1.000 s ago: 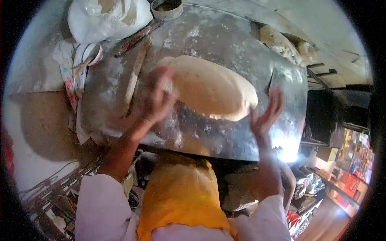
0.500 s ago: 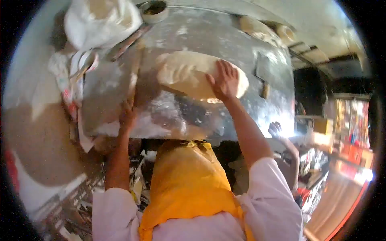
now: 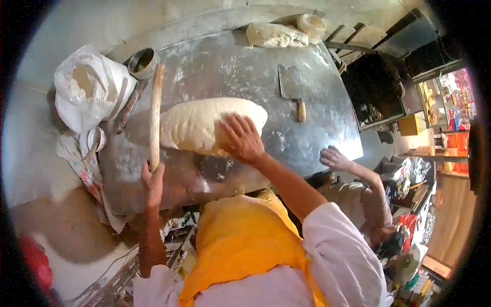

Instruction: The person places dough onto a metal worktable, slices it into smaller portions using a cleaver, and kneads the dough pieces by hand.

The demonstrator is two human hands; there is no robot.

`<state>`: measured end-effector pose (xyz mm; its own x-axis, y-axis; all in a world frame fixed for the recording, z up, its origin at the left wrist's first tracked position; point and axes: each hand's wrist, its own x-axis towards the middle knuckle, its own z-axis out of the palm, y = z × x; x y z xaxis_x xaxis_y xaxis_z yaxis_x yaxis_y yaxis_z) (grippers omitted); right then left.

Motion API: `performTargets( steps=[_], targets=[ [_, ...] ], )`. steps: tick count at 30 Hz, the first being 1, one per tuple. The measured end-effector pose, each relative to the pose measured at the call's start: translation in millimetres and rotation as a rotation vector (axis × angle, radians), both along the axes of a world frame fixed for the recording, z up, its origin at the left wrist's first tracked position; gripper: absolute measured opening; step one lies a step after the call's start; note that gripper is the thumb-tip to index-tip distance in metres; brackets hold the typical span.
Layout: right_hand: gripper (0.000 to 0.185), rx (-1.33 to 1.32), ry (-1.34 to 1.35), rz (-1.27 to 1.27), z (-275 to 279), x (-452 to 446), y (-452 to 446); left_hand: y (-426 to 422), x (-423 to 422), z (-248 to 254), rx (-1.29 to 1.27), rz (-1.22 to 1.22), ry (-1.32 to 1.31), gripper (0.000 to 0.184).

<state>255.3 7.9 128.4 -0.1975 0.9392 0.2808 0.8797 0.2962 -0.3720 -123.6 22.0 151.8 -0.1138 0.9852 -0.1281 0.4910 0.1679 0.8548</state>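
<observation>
A large pale slab of dough [image 3: 189, 125] lies on the metal-topped table [image 3: 204, 61]. My right hand [image 3: 240, 139] rests flat on its near right part, fingers spread. My left hand [image 3: 152, 181] is wrapped around the near end of a long wooden rolling pin [image 3: 156, 117]. The pin points away from me, right against the dough's left end; I cannot tell whether they touch. Beyond the dough on the right lies a flat metal scraper [image 3: 291, 82] with a wooden handle.
At the left stand a white sack [image 3: 92, 87] and a round pot [image 3: 143, 62], with a dark stick [image 3: 130, 107] beside them. More dough [image 3: 276, 36] sits at the back by a tub [image 3: 311, 28]. Another person's hand [image 3: 335, 158] is at the table's right edge.
My view has turned, shifting the scene. The rolling pin has come closer to the dough's left end. My right hand has slid from the dough's right end toward its near edge.
</observation>
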Motion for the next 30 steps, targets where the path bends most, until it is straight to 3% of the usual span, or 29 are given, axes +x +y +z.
performTargets(
  steps=[2,4,5,7,9,11,15,16,17,18,19,22,23,25,30],
  targets=[
    [0.077,-0.066,-0.083,0.082,-5,31,-20,47,28,19,-0.067,0.005,-0.049,0.037],
    [0.074,-0.098,-0.050,0.099,-2,61,-31,109,47,-14,0.068,0.076,-0.163,0.047],
    [0.074,-0.104,-0.054,0.104,-3,76,-33,128,72,15,-0.061,0.021,-0.146,0.055],
    [0.074,-0.263,0.198,-0.074,-8,104,-29,144,100,33,-0.191,-0.020,-0.140,0.064],
    [0.071,-0.296,0.298,-0.147,-14,123,-21,150,106,-1,0.275,-0.001,0.355,0.072],
    [0.068,-0.446,0.690,-0.332,-26,141,-12,126,114,-21,0.249,0.054,0.282,0.077],
    [0.062,-0.457,0.521,-0.270,-60,178,33,50,127,-63,-0.138,0.704,0.003,0.089],
    [0.061,-0.377,0.458,-0.131,-64,200,58,28,128,-81,-0.153,0.724,0.016,0.089],
    [0.061,-0.332,0.347,-0.202,-58,215,85,6,129,-105,-0.054,0.699,0.031,0.085],
    [0.055,-0.121,0.161,-0.250,-63,229,115,-8,135,-120,0.042,0.670,0.045,0.082],
    [0.055,-0.241,0.064,-0.256,-44,248,157,-13,146,-112,0.021,0.689,0.055,0.082],
    [0.062,-0.222,-0.209,-0.215,-15,290,253,-20,160,-90,-0.203,0.599,-0.066,0.067],
    [0.064,-0.250,-0.230,-0.207,-11,298,278,-28,152,-103,-0.348,0.731,-0.448,0.061],
    [0.067,-0.321,-0.211,-0.196,-11,301,304,-27,157,-99,-0.485,0.854,-0.830,0.055],
    [0.075,-0.168,-0.360,-0.124,-53,315,326,-39,154,-109,-0.416,0.640,-0.894,0.049]
  ],
)
